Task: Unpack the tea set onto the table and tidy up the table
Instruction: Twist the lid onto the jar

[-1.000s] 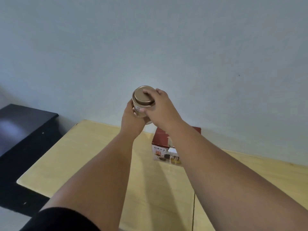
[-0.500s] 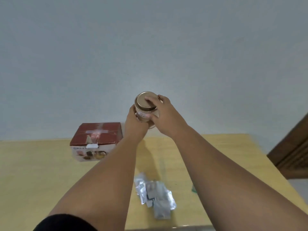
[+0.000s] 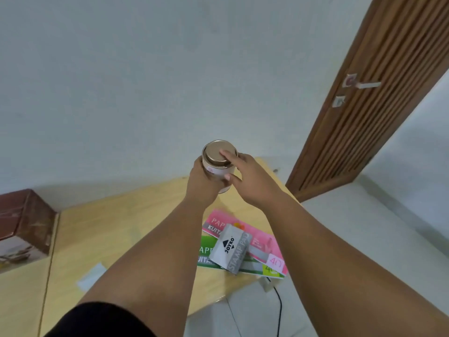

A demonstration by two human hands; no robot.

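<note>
A small round tin (image 3: 218, 164) with a gold lid is held up above the far right corner of the light wooden table (image 3: 102, 229). My left hand (image 3: 202, 184) wraps around its body from below. My right hand (image 3: 250, 181) rests on it from the right, fingertips on the lid and thumb against the side. The red tea set box (image 3: 23, 227) stands shut at the left edge of view, on the table.
A grey stamp pad box (image 3: 230, 248) lies on a pink receipt book (image 3: 255, 237) and a green one (image 3: 206, 254) near the table's right edge. A pale slip (image 3: 91, 276) lies mid-table. A black cable (image 3: 279, 307) hangs off the edge. A wooden slatted door (image 3: 376, 98) stands right.
The view has swung to the right: the red box slid to the left edge, the door and the receipt books came into view. Both hands kept hold of the tin.
</note>
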